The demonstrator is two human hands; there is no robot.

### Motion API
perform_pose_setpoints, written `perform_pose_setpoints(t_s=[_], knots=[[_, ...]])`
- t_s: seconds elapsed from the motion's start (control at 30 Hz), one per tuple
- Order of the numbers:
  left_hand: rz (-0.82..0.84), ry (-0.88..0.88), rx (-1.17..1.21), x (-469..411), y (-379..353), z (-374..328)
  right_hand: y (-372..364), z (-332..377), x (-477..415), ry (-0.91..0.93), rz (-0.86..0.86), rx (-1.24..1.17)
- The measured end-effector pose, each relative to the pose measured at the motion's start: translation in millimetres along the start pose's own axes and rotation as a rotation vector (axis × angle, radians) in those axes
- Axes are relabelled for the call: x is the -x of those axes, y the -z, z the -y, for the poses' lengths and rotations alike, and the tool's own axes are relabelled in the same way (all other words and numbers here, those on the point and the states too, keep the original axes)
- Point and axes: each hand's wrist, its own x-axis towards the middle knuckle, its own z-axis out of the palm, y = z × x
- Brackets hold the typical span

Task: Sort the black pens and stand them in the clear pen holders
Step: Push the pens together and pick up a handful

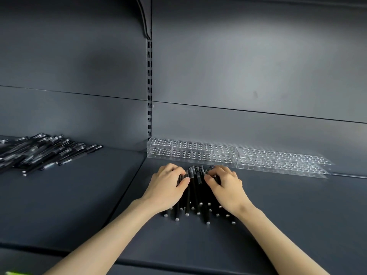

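Black pens (195,187) bunched between both hands, near the back edge of the shelf (278,215), just in front of the empty clear pen holders (190,153).
Left hand (166,185) and right hand (225,185) cup the bundle from either side, fingers curled over the barrels. Judgement: level the silver ends first, then lift a few at a time.

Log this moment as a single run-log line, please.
left hand, right hand: grip pen bundle | clear pen holders: empty, behind it | loose pens: left shelf
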Motion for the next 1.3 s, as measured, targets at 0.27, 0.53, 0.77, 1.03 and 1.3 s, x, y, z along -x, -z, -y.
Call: perform_pose_setpoints(t_s=[0.27, 0.53, 0.77, 1.03, 1.3], knots=[[-0.232, -0.042, -0.025, 21, 66, 8, 11, 62, -13, 0.266, -0.017, 0.061], [-0.415, 0.051, 0.005, 74, 151, 74, -23, 172, -11, 0.402, -0.011, -0.046], [-0.431, 0.118, -0.036, 140, 209, 203, -116, 278, -3, 0.41, 0.005, -0.077], [-0.327, 0.137, -0.014, 169, 255, 335, -210, 375, -9, 0.362, 0.037, -0.054], [-0.217, 0.114, 0.009, 124, 270, 422, -260, 430, -58, 0.344, 0.044, 0.028]])
